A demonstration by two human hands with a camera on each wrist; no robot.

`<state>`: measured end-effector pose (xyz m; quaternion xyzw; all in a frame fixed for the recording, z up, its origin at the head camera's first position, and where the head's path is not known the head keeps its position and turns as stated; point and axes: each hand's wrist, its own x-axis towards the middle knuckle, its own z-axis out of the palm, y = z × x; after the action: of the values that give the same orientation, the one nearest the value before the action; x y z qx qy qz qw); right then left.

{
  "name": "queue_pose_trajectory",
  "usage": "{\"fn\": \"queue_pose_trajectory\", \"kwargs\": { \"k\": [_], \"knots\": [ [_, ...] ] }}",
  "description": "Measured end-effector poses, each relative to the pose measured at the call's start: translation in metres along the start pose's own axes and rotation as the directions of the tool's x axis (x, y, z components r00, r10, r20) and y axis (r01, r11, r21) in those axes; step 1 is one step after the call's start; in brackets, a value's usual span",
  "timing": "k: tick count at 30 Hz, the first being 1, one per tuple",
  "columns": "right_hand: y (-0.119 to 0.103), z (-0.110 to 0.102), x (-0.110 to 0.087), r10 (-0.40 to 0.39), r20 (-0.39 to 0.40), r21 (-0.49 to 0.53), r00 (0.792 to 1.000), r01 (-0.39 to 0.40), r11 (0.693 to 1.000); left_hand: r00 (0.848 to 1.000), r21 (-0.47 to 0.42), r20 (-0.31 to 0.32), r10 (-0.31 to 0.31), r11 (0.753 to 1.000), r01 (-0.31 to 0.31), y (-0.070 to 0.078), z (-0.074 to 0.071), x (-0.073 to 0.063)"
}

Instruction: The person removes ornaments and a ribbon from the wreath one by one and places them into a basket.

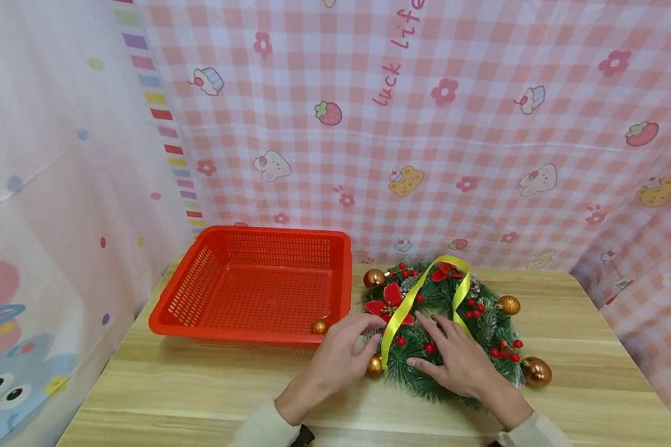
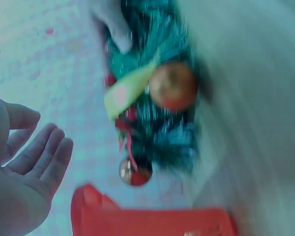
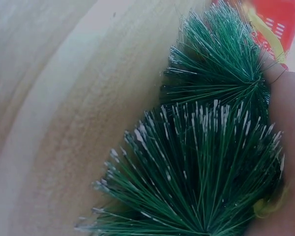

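Note:
A green Christmas wreath (image 1: 410,377) lies on the table, trimmed with red flowers (image 1: 392,295), red berries, pine cones and several gold balls (image 1: 537,372). Across it loops a yellow ribbon (image 1: 401,312). My right hand (image 1: 463,362) rests on the wreath's near side with fingers spread. At the wreath's left edge is my left hand (image 1: 341,352), its fingers loosely bent and nothing in its grasp. Close by its fingertips hangs a gold ball (image 1: 374,366). In the left wrist view this hand (image 2: 32,167) shows an empty palm, apart from the wreath.
To the left stands a red plastic basket (image 1: 246,336) with one small gold ball (image 1: 319,326) in its near right corner. The wooden table (image 1: 201,397) meets a pink checked cloth (image 1: 369,155) at the back and a pale curtain on the left.

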<state>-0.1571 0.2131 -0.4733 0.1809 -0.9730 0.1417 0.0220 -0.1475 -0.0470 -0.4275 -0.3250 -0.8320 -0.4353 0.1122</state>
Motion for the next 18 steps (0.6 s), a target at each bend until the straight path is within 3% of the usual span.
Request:
{"fn": "queue_pose_trajectory", "kwargs": {
  "k": [3, 7, 12, 18],
  "knots": [
    [-0.001, 0.000, 0.000, 0.000, -0.005, 0.000, 1.000, 0.000, 1.000, 0.998, -0.062, 0.068, -0.014, 0.998, 0.018, 0.003, 0.011, -0.001],
    [-0.001, 0.001, 0.000, -0.002, -0.009, -0.001, 1.000, 0.002, 1.000, 0.990, -0.040, 0.133, -0.038, 0.998, 0.044, 0.000, 0.026, -0.003],
    [-0.001, 0.001, 0.001, -0.006, -0.009, 0.004, 1.000, 0.006, 1.000, 0.988, 0.020, 0.108, -0.106, 0.994, 0.105, -0.007, 0.036, -0.006],
    [0.000, 0.001, 0.001, 0.005, -0.007, 0.001, 1.000, -0.005, 1.000, 0.973, 0.032, 0.080, -0.215, 0.976, 0.213, -0.010, 0.039, -0.005]
  ]
}}
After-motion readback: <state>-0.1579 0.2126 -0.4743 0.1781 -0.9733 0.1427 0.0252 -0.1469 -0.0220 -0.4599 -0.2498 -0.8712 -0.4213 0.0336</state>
